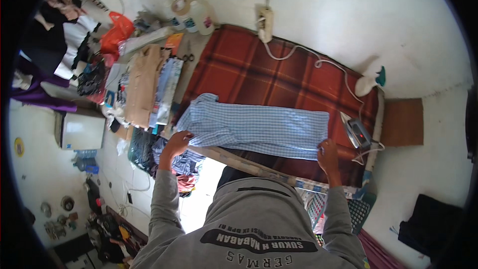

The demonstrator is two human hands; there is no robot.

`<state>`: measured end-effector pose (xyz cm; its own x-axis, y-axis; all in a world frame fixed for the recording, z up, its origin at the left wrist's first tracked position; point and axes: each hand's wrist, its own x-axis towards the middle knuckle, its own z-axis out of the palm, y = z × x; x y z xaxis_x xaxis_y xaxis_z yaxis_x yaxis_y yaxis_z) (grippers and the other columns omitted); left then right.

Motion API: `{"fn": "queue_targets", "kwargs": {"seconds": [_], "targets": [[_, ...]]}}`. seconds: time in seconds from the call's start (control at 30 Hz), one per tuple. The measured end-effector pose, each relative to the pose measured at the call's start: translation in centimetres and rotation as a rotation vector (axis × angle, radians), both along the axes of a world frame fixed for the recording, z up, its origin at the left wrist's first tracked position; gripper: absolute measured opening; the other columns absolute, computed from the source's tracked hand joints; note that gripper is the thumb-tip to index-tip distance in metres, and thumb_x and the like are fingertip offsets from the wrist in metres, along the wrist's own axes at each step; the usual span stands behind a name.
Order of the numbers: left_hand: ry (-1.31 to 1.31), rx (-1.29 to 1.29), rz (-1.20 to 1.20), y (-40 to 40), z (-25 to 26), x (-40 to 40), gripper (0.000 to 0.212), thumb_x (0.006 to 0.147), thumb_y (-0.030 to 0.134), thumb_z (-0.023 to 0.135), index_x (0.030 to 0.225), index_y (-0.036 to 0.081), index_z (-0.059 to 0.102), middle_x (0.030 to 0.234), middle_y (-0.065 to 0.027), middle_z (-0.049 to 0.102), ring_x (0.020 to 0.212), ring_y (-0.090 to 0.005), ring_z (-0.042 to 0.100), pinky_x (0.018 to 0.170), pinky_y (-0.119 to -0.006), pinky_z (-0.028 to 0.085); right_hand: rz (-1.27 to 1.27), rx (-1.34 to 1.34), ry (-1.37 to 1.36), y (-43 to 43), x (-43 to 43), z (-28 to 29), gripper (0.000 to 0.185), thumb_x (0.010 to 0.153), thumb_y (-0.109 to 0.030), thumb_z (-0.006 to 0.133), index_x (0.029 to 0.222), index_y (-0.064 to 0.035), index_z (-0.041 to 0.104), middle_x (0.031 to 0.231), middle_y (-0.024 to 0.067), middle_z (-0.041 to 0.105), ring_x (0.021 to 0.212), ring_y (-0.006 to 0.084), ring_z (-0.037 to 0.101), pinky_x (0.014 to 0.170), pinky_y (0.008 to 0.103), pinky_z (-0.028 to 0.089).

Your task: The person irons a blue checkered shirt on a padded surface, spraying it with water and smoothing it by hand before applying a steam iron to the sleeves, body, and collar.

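Note:
A blue-and-white checked shirt (pixel 261 123), folded lengthwise into a long strip, lies on a red plaid blanket (pixel 242 67). My left hand (pixel 179 142) pinches its near edge at the left, by the sleeve and collar end. At the near right corner, my right hand (pixel 328 155) grips the cloth between thumb and fingers. An electric iron (pixel 356 132) with a red light rests just right of the shirt, its white cord running back to a socket strip (pixel 265 26) at the wall.
A white spray bottle (pixel 368 84) with a green head stands at the back right. To the left lie stacked folded clothes (pixel 143 86), scissors (pixel 188 57) and an orange plastic bag (pixel 115 31). Plastic jugs (pixel 201 18) stand by the wall. Below left is a basket of clothes (pixel 142 149).

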<state>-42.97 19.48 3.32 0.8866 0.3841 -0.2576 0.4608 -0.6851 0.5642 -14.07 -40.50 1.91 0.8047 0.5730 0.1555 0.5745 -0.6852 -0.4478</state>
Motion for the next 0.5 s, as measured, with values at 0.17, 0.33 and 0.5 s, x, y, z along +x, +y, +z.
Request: {"fn": "queue_targets", "kwargs": {"seconds": [0.17, 0.33, 0.5], "targets": [[-0.007, -0.047, 0.238, 1.3, 2.3, 6.7, 0.039, 0.1, 0.007, 0.052, 0.133, 0.012, 0.073, 0.107, -0.0216, 0.078, 0.11, -0.0405, 0.073, 0.097, -0.048, 0.056, -0.073, 0.066, 0.061, -0.1, 1.8, -0.8, 0.013, 0.085, 0.0, 0.066, 0.097, -0.0041, 0.068, 0.106, 0.0171, 0.065, 0.109, 0.039, 0.062, 0.095, 0.0513, 0.05], [-0.19, 0.005, 0.08, 7.5, -1.8, 9.5, 0.05, 0.092, -0.008, 0.051, 0.134, 0.009, 0.072, 0.112, -0.0193, 0.076, 0.107, -0.035, 0.073, 0.095, -0.044, 0.056, -0.105, 0.084, -0.066, 5.9, 6.0, -0.6, 0.023, 0.088, -0.001, 0.068, 0.111, -0.0032, 0.069, 0.114, 0.0196, 0.066, 0.113, 0.0393, 0.062, 0.099, 0.0517, 0.051], [-0.375, 0.103, -0.274, 8.7, -4.1, 12.6, 0.055, 0.082, -0.02, 0.052, 0.124, 0.005, 0.078, 0.115, -0.0137, 0.075, 0.109, -0.0256, 0.071, 0.094, -0.035, 0.055, -0.055, -0.186, -0.116, 6.8, 10.8, -1.9, 0.028, 0.091, -0.009, 0.075, 0.118, -0.0047, 0.07, 0.118, 0.0197, 0.067, 0.12, 0.0408, 0.06, 0.103, 0.0557, 0.05]]}}
